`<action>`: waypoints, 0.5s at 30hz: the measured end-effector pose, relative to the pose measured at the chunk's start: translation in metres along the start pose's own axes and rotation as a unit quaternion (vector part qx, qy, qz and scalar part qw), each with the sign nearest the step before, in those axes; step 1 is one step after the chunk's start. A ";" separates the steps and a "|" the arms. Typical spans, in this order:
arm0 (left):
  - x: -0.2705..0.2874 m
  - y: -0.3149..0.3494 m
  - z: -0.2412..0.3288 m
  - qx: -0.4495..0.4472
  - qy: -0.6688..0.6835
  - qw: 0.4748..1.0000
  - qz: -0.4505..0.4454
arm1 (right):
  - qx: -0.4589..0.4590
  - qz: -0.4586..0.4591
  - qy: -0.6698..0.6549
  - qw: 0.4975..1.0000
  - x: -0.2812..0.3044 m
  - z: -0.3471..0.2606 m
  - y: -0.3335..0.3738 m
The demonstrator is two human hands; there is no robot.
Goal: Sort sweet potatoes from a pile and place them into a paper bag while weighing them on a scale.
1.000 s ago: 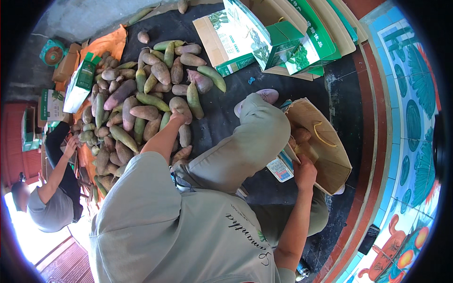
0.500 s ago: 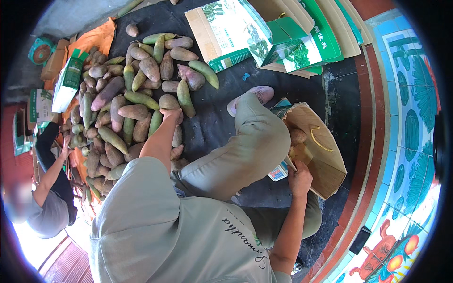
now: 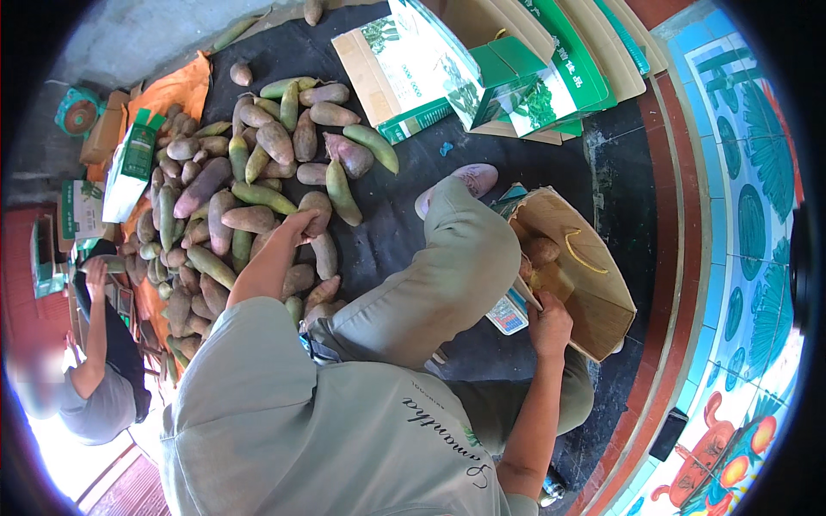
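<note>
My left hand (image 3: 301, 226) is closed around a brownish, rounded radish (image 3: 317, 205) at the right edge of a big heap of long green, purple and brown radishes (image 3: 249, 198). Its fingers are partly hidden by the hand itself. On the right, my right hand (image 3: 549, 325) grips the near rim of an open cardboard box (image 3: 594, 297), which lies tilted beside my bent knee. Inside the box are a brown radish (image 3: 542, 250) and a yellow cord handle (image 3: 583, 251). Part of a weighing scale with a blue keypad (image 3: 508, 315) shows beneath the box's left side.
Green-and-white cartons (image 3: 508, 73) stand at the back right, and another carton (image 3: 132, 168) is left of the heap. A co-worker (image 3: 90, 387) sits at far left, one hand on a green radish (image 3: 109, 262). A tiled wall (image 3: 740, 258) borders the right.
My left hand has drawn slightly toward me and left, with the radish lifted and tilted in it. My right hand stays on the box rim. The co-worker's hand now has a green radish.
</note>
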State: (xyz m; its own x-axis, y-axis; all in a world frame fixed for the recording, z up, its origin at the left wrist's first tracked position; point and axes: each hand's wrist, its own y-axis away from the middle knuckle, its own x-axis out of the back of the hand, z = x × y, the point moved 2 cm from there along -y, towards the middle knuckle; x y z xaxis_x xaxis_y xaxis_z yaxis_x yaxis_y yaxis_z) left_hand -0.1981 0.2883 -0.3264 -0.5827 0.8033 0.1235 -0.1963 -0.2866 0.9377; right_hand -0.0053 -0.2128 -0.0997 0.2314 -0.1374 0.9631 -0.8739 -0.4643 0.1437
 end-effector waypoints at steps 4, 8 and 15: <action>0.005 0.009 -0.001 -0.009 0.043 0.999 -0.009 | 0.005 0.005 -0.002 1.000 -0.002 0.004 0.000; -0.001 0.036 0.004 0.032 0.004 0.996 -0.085 | -0.019 0.001 0.004 1.000 -0.003 0.006 0.003; -0.042 0.020 -0.003 -0.001 -0.198 0.978 -0.060 | -0.004 0.016 -0.001 1.000 -0.007 0.007 0.002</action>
State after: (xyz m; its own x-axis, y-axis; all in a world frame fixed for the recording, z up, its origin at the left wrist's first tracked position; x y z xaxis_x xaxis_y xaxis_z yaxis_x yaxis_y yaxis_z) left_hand -0.1801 0.2474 -0.3141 -0.2037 0.9706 0.1284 -0.2465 -0.1777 0.9527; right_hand -0.0056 -0.2185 -0.1076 0.2045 -0.1531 0.9668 -0.8845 -0.4521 0.1155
